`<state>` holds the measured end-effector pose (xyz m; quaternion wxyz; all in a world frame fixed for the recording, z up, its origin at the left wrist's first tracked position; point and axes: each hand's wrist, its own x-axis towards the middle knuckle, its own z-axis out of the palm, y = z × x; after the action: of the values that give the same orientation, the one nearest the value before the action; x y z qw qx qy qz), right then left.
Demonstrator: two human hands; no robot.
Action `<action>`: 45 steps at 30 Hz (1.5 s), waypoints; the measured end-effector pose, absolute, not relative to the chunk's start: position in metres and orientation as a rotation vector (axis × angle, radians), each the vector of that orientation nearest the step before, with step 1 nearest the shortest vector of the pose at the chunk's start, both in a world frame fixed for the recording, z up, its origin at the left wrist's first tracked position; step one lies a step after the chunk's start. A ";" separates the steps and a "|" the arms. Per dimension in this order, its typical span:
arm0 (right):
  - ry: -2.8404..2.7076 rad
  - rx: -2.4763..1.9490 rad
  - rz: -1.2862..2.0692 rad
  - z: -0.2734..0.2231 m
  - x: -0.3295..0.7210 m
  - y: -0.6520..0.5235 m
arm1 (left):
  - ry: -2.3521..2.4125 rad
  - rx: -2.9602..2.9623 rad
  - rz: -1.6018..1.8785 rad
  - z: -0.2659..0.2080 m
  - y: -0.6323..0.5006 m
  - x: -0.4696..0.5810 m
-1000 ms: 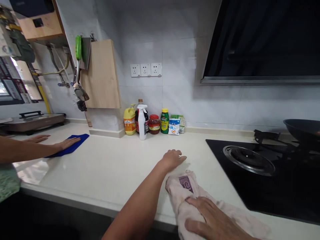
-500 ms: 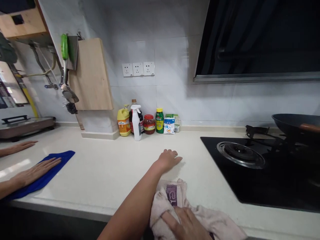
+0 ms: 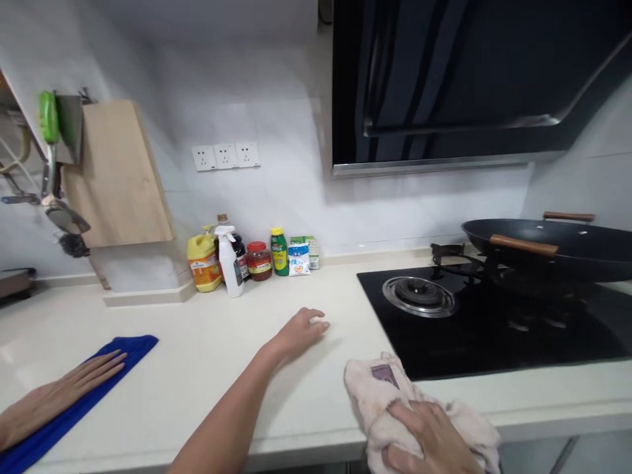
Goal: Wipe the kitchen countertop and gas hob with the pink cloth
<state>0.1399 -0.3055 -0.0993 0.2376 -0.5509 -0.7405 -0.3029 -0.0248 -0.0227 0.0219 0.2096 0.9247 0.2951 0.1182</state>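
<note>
My left hand [image 3: 299, 334] is held over the white countertop [image 3: 207, 375], thumb and fingers apart with nothing between them. My right hand [image 3: 428, 438] grips a bunched, pale pink towel [image 3: 370, 388] with a purple label patch. The towel lies at the counter's front, beside the near left corner of the black glass cooktop [image 3: 459, 355]. Part of the towel is hidden under my fingers.
At the left, a co-worker's hand [image 3: 74, 388] presses flat on a blue cloth [image 3: 133, 345]. By the wall stand a yellow jug [image 3: 204, 263], a white spray bottle [image 3: 230, 263], a red-lidded jar [image 3: 259, 262] and a green bottle [image 3: 279, 253]. A wok [image 3: 592, 247] sits on the cooktop.
My view has swung right. My right hand and the towel have moved right, close to the cooktop's near corner. My left hand has shifted away from the towel, and its thumb and fingers show more clearly apart.
</note>
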 end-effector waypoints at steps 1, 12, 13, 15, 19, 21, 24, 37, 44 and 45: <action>-2.015 -1.505 -0.849 -0.098 0.144 -0.308 | 0.731 2.550 0.348 0.026 -0.038 -0.026; -1.735 -1.498 -0.979 -0.102 0.117 -0.280 | 0.177 2.931 0.504 -0.044 -0.183 -0.040; -1.739 -1.475 -0.995 -0.104 0.117 -0.280 | 0.218 2.973 0.577 -0.057 -0.181 -0.041; -1.812 -1.427 -0.987 -0.110 0.122 -0.283 | 0.333 3.041 0.672 -0.078 -0.180 -0.043; -2.065 -1.389 -0.790 -0.118 0.140 -0.298 | 0.575 3.140 0.709 -0.093 -0.195 -0.043; -2.080 -1.390 -0.727 -0.122 0.146 -0.302 | 0.625 3.178 0.720 -0.093 -0.204 -0.039; -1.933 -1.461 -0.784 -0.128 0.146 -0.302 | 0.715 3.199 0.750 -0.097 -0.212 -0.029; -1.426 -1.452 -1.161 -0.135 0.179 -0.313 | 0.879 3.258 0.730 -0.098 -0.234 0.033; -1.322 -1.568 -1.182 -0.153 0.260 -0.355 | 0.643 3.301 0.741 -0.091 -0.278 0.128; -1.324 -1.573 -1.177 -0.155 0.274 -0.362 | 0.608 3.312 0.762 -0.087 -0.288 0.141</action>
<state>0.2737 -0.3623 -0.1554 0.3767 -0.6151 -0.5176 -0.4603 0.1413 -0.2882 -0.0871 -0.1548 0.9477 0.1740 0.2180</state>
